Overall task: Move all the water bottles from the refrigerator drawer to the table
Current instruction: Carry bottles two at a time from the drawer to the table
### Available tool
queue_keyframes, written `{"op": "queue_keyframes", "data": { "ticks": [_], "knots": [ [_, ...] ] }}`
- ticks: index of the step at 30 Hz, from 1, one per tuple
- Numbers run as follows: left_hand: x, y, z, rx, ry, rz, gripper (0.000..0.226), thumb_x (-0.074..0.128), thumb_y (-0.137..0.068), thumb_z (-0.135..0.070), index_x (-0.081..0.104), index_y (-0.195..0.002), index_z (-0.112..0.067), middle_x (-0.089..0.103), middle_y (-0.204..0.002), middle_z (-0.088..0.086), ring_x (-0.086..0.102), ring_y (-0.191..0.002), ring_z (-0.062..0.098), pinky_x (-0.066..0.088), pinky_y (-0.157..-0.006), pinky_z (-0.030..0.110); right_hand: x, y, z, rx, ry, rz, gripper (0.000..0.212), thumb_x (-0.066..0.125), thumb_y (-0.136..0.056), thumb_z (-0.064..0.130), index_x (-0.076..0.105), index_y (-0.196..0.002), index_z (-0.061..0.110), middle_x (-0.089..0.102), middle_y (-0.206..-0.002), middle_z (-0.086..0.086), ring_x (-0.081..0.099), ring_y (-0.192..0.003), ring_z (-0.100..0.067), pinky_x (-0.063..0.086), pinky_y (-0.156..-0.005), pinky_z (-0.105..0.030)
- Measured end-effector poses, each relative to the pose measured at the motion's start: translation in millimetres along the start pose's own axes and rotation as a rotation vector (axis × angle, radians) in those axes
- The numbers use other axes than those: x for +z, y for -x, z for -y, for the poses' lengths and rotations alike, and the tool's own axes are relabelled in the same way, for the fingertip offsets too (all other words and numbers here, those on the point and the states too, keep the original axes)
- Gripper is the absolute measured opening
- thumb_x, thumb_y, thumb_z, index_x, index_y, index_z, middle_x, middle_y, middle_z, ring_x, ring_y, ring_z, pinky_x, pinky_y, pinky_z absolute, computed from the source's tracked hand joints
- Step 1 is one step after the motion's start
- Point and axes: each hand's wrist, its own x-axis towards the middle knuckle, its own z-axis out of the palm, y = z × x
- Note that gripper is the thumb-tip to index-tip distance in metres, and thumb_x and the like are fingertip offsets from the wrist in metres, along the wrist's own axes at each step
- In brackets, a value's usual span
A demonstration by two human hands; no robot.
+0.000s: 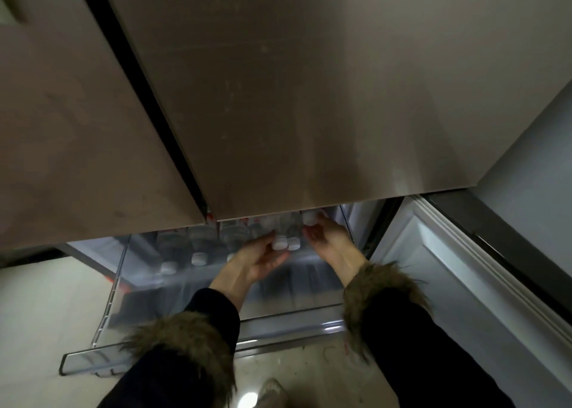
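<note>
Under the closed fridge doors [278,98], water bottles [198,243] lie in the clear drawer [148,353]. Left hand [263,260] curls round one bottle's neck; right hand [322,229] grips another, doors hiding their far ends

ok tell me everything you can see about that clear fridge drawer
The drawer is a clear plastic bin with a thick front lip, pulled out low over the pale floor beneath the closed steel doors. Water bottles with white caps lie in a row at its back, caps toward the person. The left hand and right hand reach in among them; its front half looks bare.
</note>
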Motion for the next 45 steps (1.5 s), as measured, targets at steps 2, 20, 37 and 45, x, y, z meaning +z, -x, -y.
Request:
{"op": "queue_keyframes", "data": {
  "ticks": [2, 20, 37, 45],
  "knots": [
    [0, 2, 0, -0.011, 0.01, -0.032, 0.01, 0.05, -0.093, -0.01, 0.054, -0.084, -0.006, 0.06, -0.08, 0.01, 0.06, -0.072, 0.02, 0.055, -0.048, 0.029, 2, -6, -1, 0.034, -0.031, -0.019, 0.013, 0.044, -0.095, 0.006, 0.055, -0.097, 0.013, 0.059, -0.089, -0.007, 0.058, -0.078, -0.018, 0.053, -0.056, -0.026],
    [-49, 46, 0, 0.388, -0.253, -0.33, 0.018, 0.069, -0.08, -0.006, 0.054, -0.087, 0.002, 0.055, -0.091, 0.016, 0.057, -0.081, 0.021, 0.054, -0.05, 0.019, 15, 49, -14, -0.192, 0.303, -0.159, 0.026, 0.056, -0.085, -0.006, 0.057, -0.111, -0.003, 0.061, -0.095, -0.015, 0.055, -0.067, -0.018, 0.05, -0.066, -0.029],
    [-86, 116, -7, 1.011, -0.883, -0.401, 0.029, 0.067, -0.078, -0.039, 0.057, -0.084, -0.013, 0.064, -0.077, 0.004, 0.065, -0.066, 0.022, 0.056, -0.062, 0.044, 9, 155, -26, -1.063, 1.285, -0.338, 0.027, 0.062, -0.086, 0.028, 0.043, -0.094, 0.01, 0.058, -0.084, -0.005, 0.054, -0.072, -0.019, 0.037, -0.062, -0.028],
    [-114, 119, -26, 1.052, -0.981, -0.425, 0.028, 0.071, -0.074, -0.039, 0.06, -0.083, -0.014, 0.066, -0.077, 0.006, 0.065, -0.067, 0.023, 0.055, -0.063, 0.042, 23, 156, -62, -1.016, 1.471, -0.186, 0.032, 0.063, -0.085, 0.035, 0.049, -0.098, 0.009, 0.065, -0.091, -0.008, 0.061, -0.08, -0.022, 0.049, -0.071, -0.036]
  ]
}}
